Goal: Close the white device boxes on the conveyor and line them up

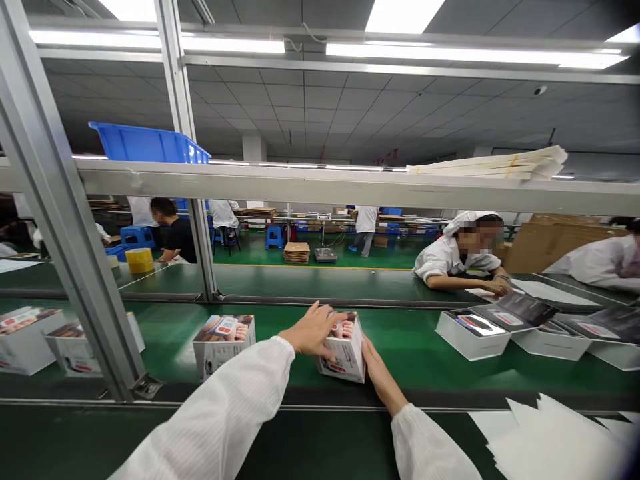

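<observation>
While the left hand [313, 330] grips the top of a white product box [349, 357] and the right hand [381, 373] braces its side, another box [223, 347] sits nearby on the green desk [415, 353].

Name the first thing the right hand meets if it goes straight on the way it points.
The white printed box. The right hand points up and to the left, and its fingers already seem to lie against the box's near corner, though depth is hard to judge from this view.

Two hands [313, 330], seven boxes [345, 353], one blue crate [147, 143]
</observation>
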`<state>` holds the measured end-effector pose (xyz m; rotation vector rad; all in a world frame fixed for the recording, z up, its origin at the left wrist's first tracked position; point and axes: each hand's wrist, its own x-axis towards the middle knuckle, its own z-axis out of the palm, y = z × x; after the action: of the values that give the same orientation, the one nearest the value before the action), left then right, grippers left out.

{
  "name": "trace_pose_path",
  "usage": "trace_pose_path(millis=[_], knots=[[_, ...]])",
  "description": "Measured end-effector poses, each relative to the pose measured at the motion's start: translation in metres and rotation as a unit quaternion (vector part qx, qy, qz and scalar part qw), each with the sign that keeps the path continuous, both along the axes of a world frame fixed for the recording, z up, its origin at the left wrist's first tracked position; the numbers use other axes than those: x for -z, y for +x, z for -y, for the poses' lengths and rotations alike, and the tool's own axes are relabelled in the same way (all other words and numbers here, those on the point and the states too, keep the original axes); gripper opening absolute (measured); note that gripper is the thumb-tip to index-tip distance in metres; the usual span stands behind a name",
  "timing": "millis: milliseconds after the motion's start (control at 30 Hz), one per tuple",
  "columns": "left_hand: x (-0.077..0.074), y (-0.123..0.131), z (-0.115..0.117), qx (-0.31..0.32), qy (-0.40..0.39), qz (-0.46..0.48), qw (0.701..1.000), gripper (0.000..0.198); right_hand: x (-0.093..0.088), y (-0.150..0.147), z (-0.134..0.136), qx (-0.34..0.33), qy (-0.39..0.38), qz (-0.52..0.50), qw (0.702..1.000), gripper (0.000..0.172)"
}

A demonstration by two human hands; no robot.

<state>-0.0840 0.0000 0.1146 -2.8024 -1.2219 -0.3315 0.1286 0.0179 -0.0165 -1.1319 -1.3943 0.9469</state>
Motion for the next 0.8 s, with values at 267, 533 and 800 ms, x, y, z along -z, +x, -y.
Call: trace_pose_path(millis=[267, 533, 800], knots=[[-0.004, -0.022, -0.003, -0.080, -0.027, -0.092, 0.992, 0.112, 0.012, -0.011, 0.013, 0.014, 0.041, 0.170, 0.984, 0.053], [-0.007, -0.044, 0.012, -0.100, -0.033, -0.072, 0.992, 0.108, 0.013, -0.005, 0.020, 0.038, 0.050, 0.088, 0.994, 0.046], [-0.001, -0.052, 0.033, -0.119, 0.017, -0.064, 0.991, 0.106, 0.011, -0.007, 0.022, 0.046, 0.059, 0.077, 0.994, 0.043]])
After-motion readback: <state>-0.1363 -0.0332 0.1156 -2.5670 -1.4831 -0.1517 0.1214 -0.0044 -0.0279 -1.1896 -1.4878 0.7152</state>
